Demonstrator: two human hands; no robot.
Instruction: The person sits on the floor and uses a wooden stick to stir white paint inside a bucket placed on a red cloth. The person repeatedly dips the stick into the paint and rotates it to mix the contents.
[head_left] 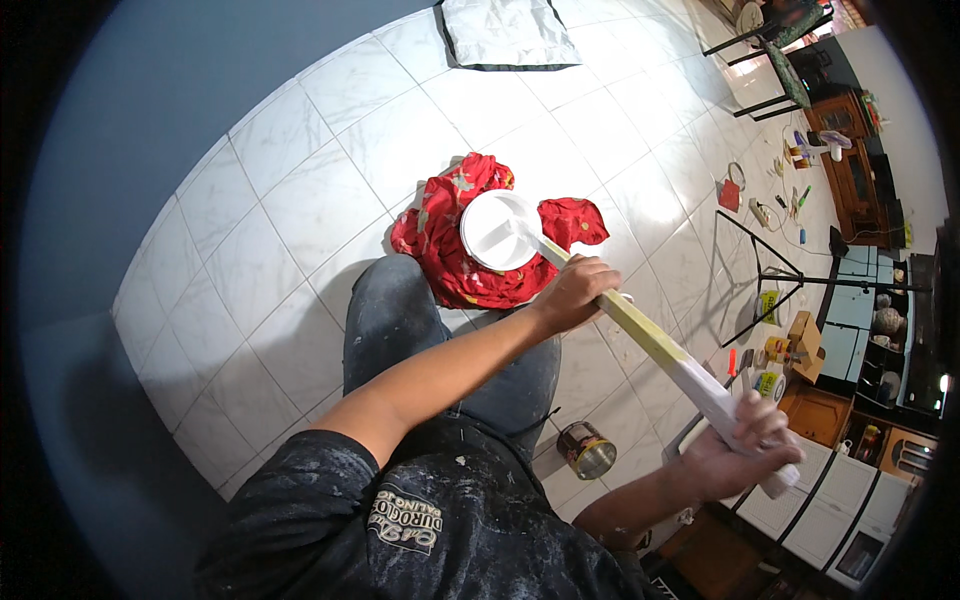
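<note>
A long wooden stick (648, 335) slants across the view, yellowish along the middle and coated white toward its upper end. My left hand (578, 292) is closed around its lower part, just right of a white bucket (470, 250). Farther up, my right hand (745, 450) grips the white-coated part close to the top end. The stick's lower end goes down into the bucket, where whitish material shows; its exact tip is hard to make out. Under and around the bucket lies a crumpled red patterned cloth (430, 235), just beyond my knees.
A tin can (587, 450) stands on the tiled floor (240, 300) near my right leg. A black tripod stand (760, 275) spreads its legs at the right, with loose items and cabinets (835, 480) beyond. A silvery sheet (508, 32) lies ahead; a blue-grey wall (170, 90) borders the left.
</note>
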